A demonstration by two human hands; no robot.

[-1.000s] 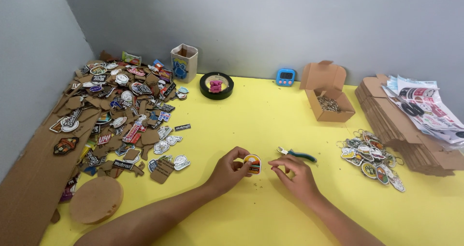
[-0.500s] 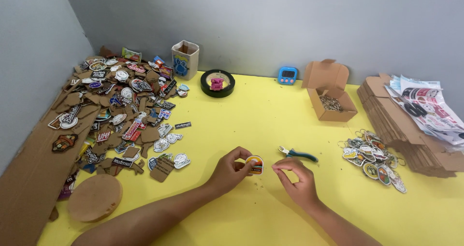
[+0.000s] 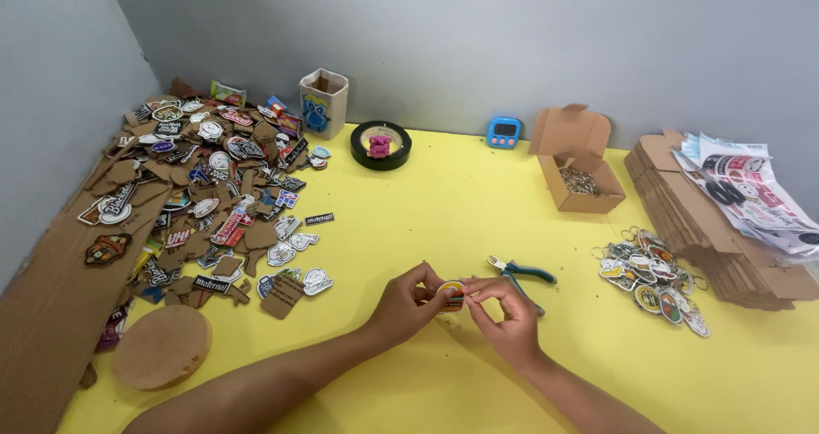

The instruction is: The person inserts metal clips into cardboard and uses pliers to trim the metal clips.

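My left hand (image 3: 408, 304) pinches a small round charm (image 3: 450, 297) with a yellow and red picture, just above the yellow table (image 3: 444, 212). My right hand (image 3: 508, 314) meets it from the right, fingertips on the same charm. Teal-handled pliers (image 3: 520, 273) lie on the table right behind my right hand. A heap of finished keychains with metal rings (image 3: 650, 276) rests to the right.
A big pile of cut-out charms and cardboard scraps (image 3: 200, 195) covers the left side. A round wooden disc (image 3: 162, 347) lies near left. At the back: a paper cup (image 3: 323, 103), a black dish (image 3: 380, 145), a blue timer (image 3: 504, 132), an open cardboard box (image 3: 578, 165), stacked flat boxes (image 3: 708, 221).
My right hand has moved left from near the pliers and now touches the charm that my left hand holds. The left hand has stayed about where it was.
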